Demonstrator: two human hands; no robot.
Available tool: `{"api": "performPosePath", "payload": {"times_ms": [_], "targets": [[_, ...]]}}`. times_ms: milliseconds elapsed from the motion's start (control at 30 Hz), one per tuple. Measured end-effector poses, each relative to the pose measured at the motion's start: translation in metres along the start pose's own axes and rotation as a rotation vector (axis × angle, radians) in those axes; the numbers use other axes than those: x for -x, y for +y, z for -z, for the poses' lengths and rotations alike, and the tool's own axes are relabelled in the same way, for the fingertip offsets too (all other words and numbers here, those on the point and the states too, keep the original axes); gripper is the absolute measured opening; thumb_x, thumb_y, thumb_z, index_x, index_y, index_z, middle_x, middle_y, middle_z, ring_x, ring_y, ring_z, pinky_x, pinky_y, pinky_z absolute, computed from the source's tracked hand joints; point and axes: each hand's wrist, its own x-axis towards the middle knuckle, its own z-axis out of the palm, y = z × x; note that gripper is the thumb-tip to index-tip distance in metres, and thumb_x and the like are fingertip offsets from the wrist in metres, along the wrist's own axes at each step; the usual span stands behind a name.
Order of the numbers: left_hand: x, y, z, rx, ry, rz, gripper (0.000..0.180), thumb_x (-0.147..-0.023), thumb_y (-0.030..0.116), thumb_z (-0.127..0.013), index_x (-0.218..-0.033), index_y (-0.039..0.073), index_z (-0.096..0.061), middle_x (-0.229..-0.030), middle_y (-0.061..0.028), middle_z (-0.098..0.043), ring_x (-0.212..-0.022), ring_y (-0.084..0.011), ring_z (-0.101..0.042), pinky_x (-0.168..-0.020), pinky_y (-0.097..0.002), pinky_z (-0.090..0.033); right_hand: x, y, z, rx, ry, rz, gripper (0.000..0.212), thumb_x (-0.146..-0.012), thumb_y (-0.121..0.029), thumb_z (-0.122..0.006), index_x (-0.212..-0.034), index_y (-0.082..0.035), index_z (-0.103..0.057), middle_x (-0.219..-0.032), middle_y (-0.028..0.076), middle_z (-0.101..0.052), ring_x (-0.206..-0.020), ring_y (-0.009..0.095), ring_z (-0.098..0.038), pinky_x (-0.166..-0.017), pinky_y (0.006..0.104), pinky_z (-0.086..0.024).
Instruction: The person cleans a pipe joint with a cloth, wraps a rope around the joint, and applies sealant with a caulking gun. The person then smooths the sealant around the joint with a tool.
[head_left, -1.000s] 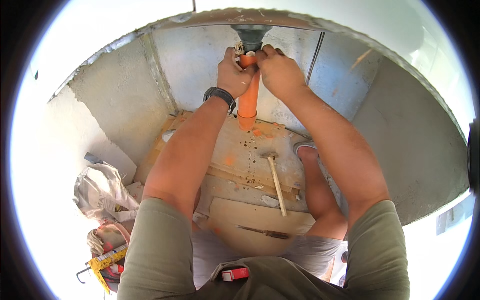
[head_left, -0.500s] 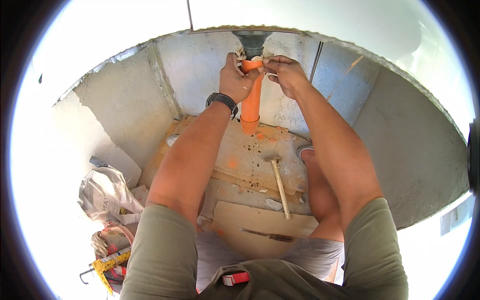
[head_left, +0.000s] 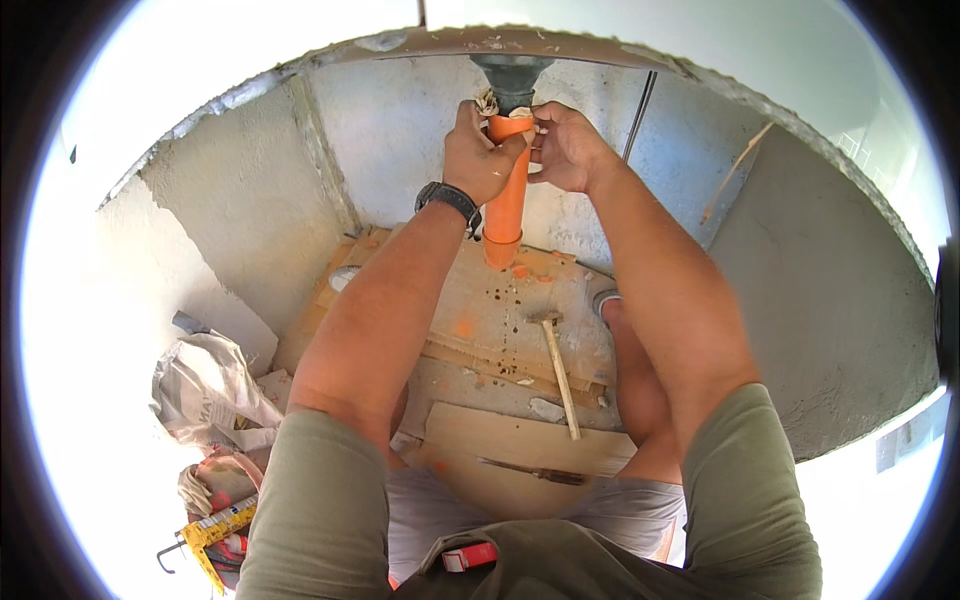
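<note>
An orange plastic pipe (head_left: pixel 506 205) stands upright beneath a dark grey drain fitting (head_left: pixel 512 80). Around the joint, a crumpled pale strip (head_left: pixel 487 102) bunches out on the left, and more of it shows at the pipe's rim. My left hand (head_left: pixel 480 155) is closed on the upper pipe, its thumb lying across the front. On the pipe's right side, my right hand (head_left: pixel 568 150) has curled fingers touching the upper pipe close to the rim. What those fingertips pinch, if anything, is partly hidden.
A rough-edged slab (head_left: pixel 440 42) arches over my hands. On the cardboard-covered floor (head_left: pixel 455 290) lie a wooden-handled hammer (head_left: pixel 558 370) and a thin dark-handled tool (head_left: pixel 545 473). A crumpled sack (head_left: pixel 212 390) and a yellow caulking gun (head_left: pixel 215 535) are at the left. A plastered wall (head_left: pixel 820 300) rises right.
My right hand has shifted slightly down and its fingers have curled further against the pipe's side. The left hand keeps its hold. The view has tilted slightly, showing more of the slab's edge.
</note>
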Motion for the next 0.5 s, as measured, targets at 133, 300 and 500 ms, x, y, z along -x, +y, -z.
{"api": "performPosePath", "payload": {"times_ms": [133,300,500], "targets": [[-0.004,-0.006,-0.002,0.032,0.002,0.041,0.046,-0.082,0.005,-0.075,-0.114,-0.003,-0.043,-0.114,-0.0183,-0.064,-0.096,-0.0186,-0.067,-0.081,-0.0298,-0.055,-0.007,0.001,-0.010,-0.046,0.000,-0.034,0.029,-0.092,-0.031,-0.043,-0.104,-0.010,-0.060,-0.099,0.011,-0.065,-0.087,0.024,-0.061,-0.090,0.0465,-0.045],[-0.005,-0.012,-0.003,0.082,-0.022,0.002,0.048,-0.082,0.004,-0.075,-0.117,-0.003,-0.042,-0.116,-0.0161,-0.063,-0.100,-0.0192,-0.066,-0.085,-0.0314,-0.055,-0.015,-0.003,-0.009,0.117,0.058,0.039,0.024,-0.092,-0.028,-0.045,-0.099,-0.010,-0.060,-0.096,0.009,-0.063,-0.083,0.024,-0.060,-0.084,0.0469,-0.046],[-0.008,-0.007,-0.001,0.193,-0.039,0.015,0.047,-0.082,0.004,-0.075,-0.121,-0.001,-0.048,-0.113,-0.0144,-0.066,-0.097,-0.0203,-0.068,-0.085,-0.0326,-0.056,-0.012,-0.001,-0.007,0.234,0.084,0.072,0.036,-0.105,-0.025,-0.029,-0.127,-0.010,-0.053,-0.132,0.009,-0.054,-0.121,0.022,-0.049,-0.108,0.0545,-0.031]]}}
